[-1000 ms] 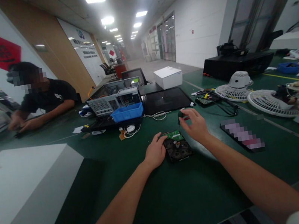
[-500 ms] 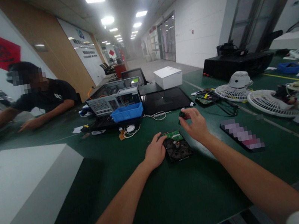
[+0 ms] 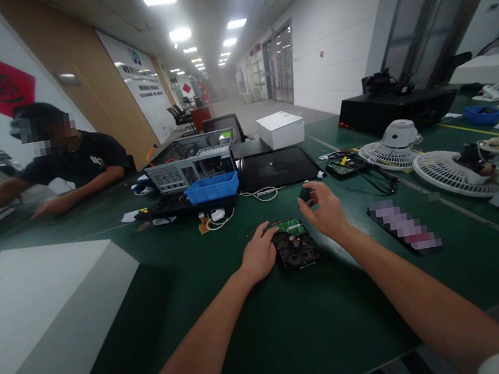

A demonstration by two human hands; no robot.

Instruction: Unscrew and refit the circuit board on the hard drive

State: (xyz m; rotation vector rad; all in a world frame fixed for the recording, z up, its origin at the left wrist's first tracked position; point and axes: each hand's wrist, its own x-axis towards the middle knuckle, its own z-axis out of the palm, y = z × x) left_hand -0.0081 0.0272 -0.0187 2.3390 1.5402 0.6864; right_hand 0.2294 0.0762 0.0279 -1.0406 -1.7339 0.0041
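Note:
A black hard drive [image 3: 296,249] with a green circuit board at its far end lies on the green table [image 3: 300,324]. My left hand [image 3: 258,254] rests against the drive's left edge, fingers curled on it. Just beyond the drive, my right hand [image 3: 325,208] hovers above the table and pinches a small dark object [image 3: 304,193] between thumb and fingers.
A large white box [image 3: 28,317] fills the near left. An open computer case [image 3: 193,163], a blue tray [image 3: 212,188], white cables [image 3: 219,217], a dark panel [image 3: 275,168] and a white box [image 3: 280,128] stand behind. Fan parts [image 3: 445,163] lie right. A person in black [image 3: 80,166] sits at left.
My right hand has closed on the small dark object and drawn slightly left. The left hand stays on the drive. The seated person's arm reached out leftwards.

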